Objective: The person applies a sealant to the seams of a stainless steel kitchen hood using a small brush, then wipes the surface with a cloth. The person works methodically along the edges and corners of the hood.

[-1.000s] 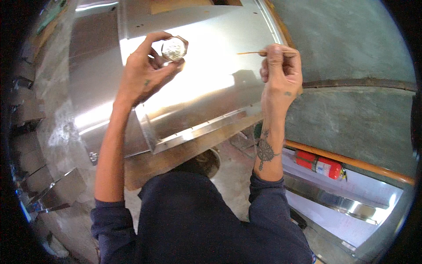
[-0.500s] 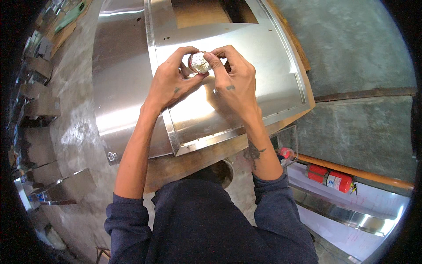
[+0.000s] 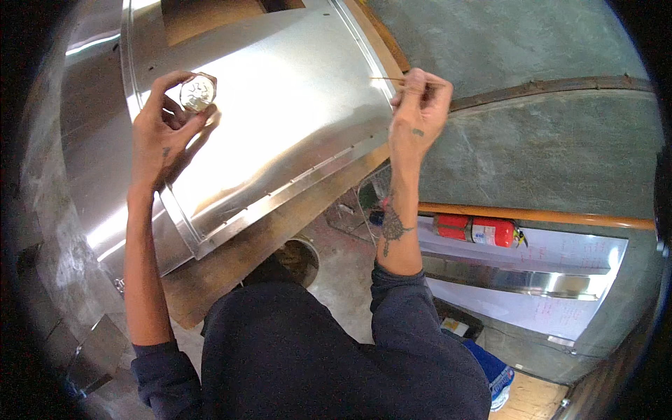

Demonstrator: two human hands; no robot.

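The panel (image 3: 280, 105) takes up the upper left and centre of the frame, on the counter (image 3: 260, 236), whose near edge shows below it. Upper left, over the panel, the left hand (image 3: 164, 129) has the round piece (image 3: 197, 94) at its right side. The right hand (image 3: 420, 105) is upper right of centre, by the panel's right edge, the thin stick (image 3: 386, 79) pointing left. Lower right, the fire extinguisher (image 3: 483, 229) sits just below the pipe (image 3: 539, 214).

left hand (image 3: 168, 122): beyond torso (image 3: 294, 357), leftward; grip curved
right hand (image 3: 420, 105): beyond torso, rightward; pinching, blurred
forearms (image 3: 147, 259): bare, well apart
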